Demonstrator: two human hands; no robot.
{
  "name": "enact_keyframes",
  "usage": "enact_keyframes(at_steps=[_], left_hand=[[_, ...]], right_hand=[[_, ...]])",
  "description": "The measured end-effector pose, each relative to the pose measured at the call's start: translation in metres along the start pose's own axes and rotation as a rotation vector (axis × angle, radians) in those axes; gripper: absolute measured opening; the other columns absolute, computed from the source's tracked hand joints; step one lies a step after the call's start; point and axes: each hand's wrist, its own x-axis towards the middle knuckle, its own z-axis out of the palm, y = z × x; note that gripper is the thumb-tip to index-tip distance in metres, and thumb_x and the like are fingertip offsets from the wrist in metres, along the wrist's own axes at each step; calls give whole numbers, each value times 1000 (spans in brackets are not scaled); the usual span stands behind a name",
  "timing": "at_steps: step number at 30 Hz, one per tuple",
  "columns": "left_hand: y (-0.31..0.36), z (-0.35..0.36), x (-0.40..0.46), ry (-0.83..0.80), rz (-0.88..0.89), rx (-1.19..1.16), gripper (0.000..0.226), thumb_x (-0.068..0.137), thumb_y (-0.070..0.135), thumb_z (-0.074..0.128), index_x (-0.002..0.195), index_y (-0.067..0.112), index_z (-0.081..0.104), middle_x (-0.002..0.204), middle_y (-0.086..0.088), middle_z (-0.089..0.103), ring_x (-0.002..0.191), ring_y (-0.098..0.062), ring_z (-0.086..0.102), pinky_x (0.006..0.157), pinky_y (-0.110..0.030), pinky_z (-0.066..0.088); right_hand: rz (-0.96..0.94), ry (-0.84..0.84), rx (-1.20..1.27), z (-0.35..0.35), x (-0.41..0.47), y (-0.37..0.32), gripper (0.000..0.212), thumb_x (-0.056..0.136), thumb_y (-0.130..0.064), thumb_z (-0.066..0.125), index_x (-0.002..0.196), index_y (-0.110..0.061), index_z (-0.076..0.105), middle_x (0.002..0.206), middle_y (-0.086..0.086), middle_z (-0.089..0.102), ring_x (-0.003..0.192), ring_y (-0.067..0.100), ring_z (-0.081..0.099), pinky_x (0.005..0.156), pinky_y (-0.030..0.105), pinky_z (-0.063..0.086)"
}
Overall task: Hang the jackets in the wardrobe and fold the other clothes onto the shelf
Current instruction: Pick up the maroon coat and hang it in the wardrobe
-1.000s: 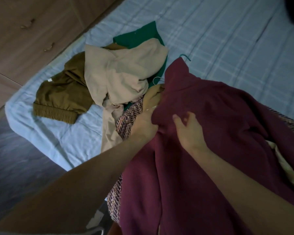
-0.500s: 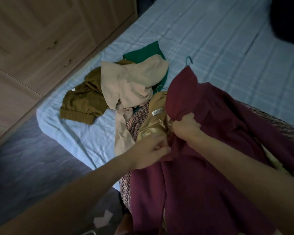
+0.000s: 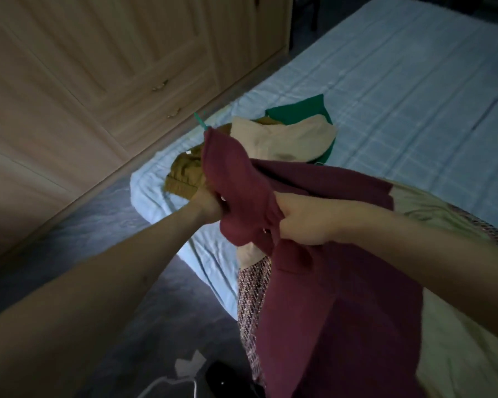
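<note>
I hold a maroon jacket point(image 3: 314, 282) up above the bed. My left hand point(image 3: 206, 203) grips its cloth near the collar on the left, and my right hand point(image 3: 302, 219) grips it just to the right. A teal hanger hook point(image 3: 200, 122) sticks out of the jacket's top. Under the jacket lies a tweed jacket point(image 3: 252, 294) with a pale lining point(image 3: 460, 326). Behind on the bed lie a beige garment point(image 3: 282, 139), an olive-brown garment point(image 3: 184, 173) and a green one point(image 3: 302, 110).
The bed point(image 3: 400, 96) has a light blue checked sheet. A wooden wardrobe point(image 3: 84, 76) with shut doors and drawers stands at the left, across a strip of dark floor point(image 3: 84, 239). A white hanger point(image 3: 167, 386) lies on the floor near the bottom edge.
Both hands have lifted the maroon jacket off the pile and swung its collar end up and left. The hanger hook now points toward the wardrobe. The view turned left.
</note>
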Motion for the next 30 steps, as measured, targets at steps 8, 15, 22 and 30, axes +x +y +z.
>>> enact_keyframes(at_steps=[8, 15, 22, 30], left_hand=[[-101, -83, -54, 454, -103, -129, 43, 71, -2, 57, 113, -6, 51, 109, -19, 48, 104, -36, 48, 91, -32, 39], [-123, -191, -143, 221, -146, -93, 15, 79, 19, 56, 87, 14, 68, 86, -16, 66, 86, -31, 63, 80, -39, 50], [-151, -276, -228, 219, -272, 174, 28, 88, 10, 61, 112, -3, 66, 110, -20, 67, 102, -32, 62, 81, -28, 43], [-175, -365, -323, 294, -214, 267, 24, 98, 23, 52, 115, 17, 67, 103, 9, 68, 96, -11, 59, 87, -14, 36]], right_hand=[[-158, -241, -258, -24, -1, -82, 40, 72, -2, 57, 107, -21, 62, 101, 10, 71, 96, 31, 67, 85, 55, 54], [-315, -276, -456, -40, -4, -183, 33, 87, 5, 55, 102, -23, 64, 101, 0, 69, 92, 16, 68, 85, 38, 56], [-536, -48, -826, -17, 26, -272, 26, 87, 1, 47, 92, -21, 61, 93, -9, 66, 90, 10, 62, 81, 23, 47], [-688, 63, -756, 14, 40, -354, 37, 92, -9, 48, 122, -30, 55, 115, -16, 59, 108, 6, 54, 97, 29, 42]])
